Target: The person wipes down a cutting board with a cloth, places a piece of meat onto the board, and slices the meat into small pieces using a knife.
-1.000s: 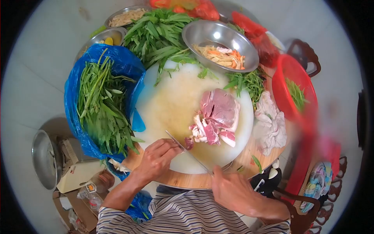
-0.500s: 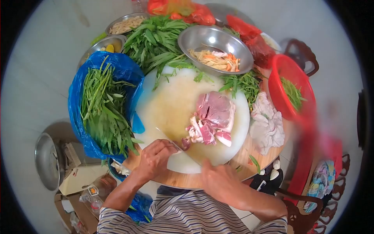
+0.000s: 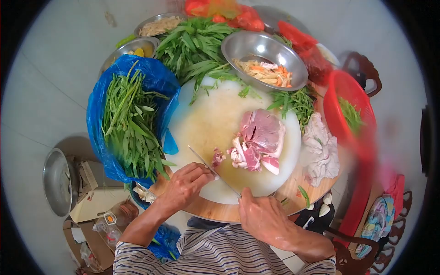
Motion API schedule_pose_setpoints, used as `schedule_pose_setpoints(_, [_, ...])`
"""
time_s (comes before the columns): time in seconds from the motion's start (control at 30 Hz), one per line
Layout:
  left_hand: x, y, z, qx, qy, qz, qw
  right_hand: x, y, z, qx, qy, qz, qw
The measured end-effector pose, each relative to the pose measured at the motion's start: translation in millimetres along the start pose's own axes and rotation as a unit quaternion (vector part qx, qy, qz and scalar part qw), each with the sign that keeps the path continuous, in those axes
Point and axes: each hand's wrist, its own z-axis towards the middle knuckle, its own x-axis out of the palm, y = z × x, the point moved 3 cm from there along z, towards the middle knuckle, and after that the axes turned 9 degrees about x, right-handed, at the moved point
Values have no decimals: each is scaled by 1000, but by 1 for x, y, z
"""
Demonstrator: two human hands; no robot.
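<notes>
My right hand (image 3: 262, 213) is wrapped round the handle of a knife (image 3: 224, 182), whose thin blade slants up to the left over the round white cutting board (image 3: 201, 114). At the board's near left, my left hand (image 3: 187, 185) has its fingers bent together beside the blade, over a small pale and pink piece mostly hidden beneath them. Small cut bits of meat (image 3: 217, 157) lie just beyond the blade. A large piece of raw meat (image 3: 262, 130) rests on the board's right side, with fatty strips (image 3: 243, 153) at its near left edge.
Left of the board is a blue bag (image 3: 98, 110) of leafy greens (image 3: 130, 119). A steel bowl (image 3: 293, 57) with shredded food and more greens (image 3: 192, 46) stand behind. At the right are a crumpled cloth (image 3: 320, 151) and a red basket (image 3: 333, 101).
The small cut bits now lie further from my left fingers, spread beyond the blade. My right hand has shifted slightly with the knife. The whole view has also shifted a little.
</notes>
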Motion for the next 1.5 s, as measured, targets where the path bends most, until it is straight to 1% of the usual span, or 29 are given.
schedule_pose_setpoints(0.13, [-1, -1, 1, -2, -6, -3, 1000, -2, -1, -3, 8, 21, 13, 1000])
schedule_pose_setpoints(0.2, [-2, 0, 2, -2, -10, -5, 1000, -9, -2, -17, 15, 52, -43, 998])
schedule_pose_setpoints(0.23, [-2, 0, 1, -3, -13, -10, 1000, -13, 0, -23, 17, 55, -44, 997])
schedule_pose_setpoints(0.3, [1, 3, -2, -6, -16, -19, 1000, -18, 1, -33, 53, 74, -87, 992])
schedule_pose_setpoints(0.33, [3, 5, -4, -11, -23, -19, 999, -18, 1, -28, 56, 77, -87, 992])
schedule_pose_setpoints(0.4, [6, 6, -7, -14, -27, -23, 999, -15, 4, -13, 28, 81, -41, 995])
schedule_pose_setpoints(0.43, [5, 8, -6, -20, -31, -28, 999, -13, 8, 1, 28, 79, -40, 996])
schedule_pose_setpoints(0.5, [5, 8, -5, -24, -33, -28, 999, -6, 20, 31, -10, 45, -43, 998])
schedule_pose_setpoints(0.6, [5, 5, -8, -36, -38, -41, 998, 3, 20, 45, -14, 12, -29, 999])
schedule_pose_setpoints(0.73, [7, 3, -9, -33, -65, -15, 997, -3, 5, 10, -1, 31, -43, 999])
schedule_pose_setpoints(0.8, [10, 4, -12, -28, -83, 0, 996, -11, -6, -14, 17, 49, -90, 995])
schedule_pose_setpoints(0.83, [12, 5, -13, -24, -91, 4, 996, -16, -8, -18, 16, 50, -92, 994])
schedule_pose_setpoints(0.93, [15, 4, -15, -22, -112, 3, 994, -23, -9, -22, 30, 40, -67, 996])
schedule_pose_setpoints(1.0, [14, 4, -16, -29, -119, -1, 992, -21, -4, -16, 30, -21, -29, 999])
schedule_pose_setpoints(1.03, [13, 4, -16, -23, -122, 2, 992, -17, -2, -13, 27, -20, -28, 999])
schedule_pose_setpoints(1.13, [11, 2, -16, -17, -113, 6, 993, -7, 3, -8, 26, -10, -12, 1000])
schedule_pose_setpoints(1.2, [11, 1, -15, -19, -104, 8, 994, -2, 7, -5, 4, 7, -9, 1000])
schedule_pose_setpoints(1.33, [10, 0, -14, -15, -95, 23, 995, -6, 8, -8, 16, 38, -14, 999])
schedule_pose_setpoints(1.43, [11, 1, -15, -13, -86, 22, 996, -10, 4, -24, 11, 47, -57, 997])
schedule_pose_setpoints(1.5, [12, 4, -17, -15, -82, 18, 996, -16, 4, -30, 36, 75, -84, 993])
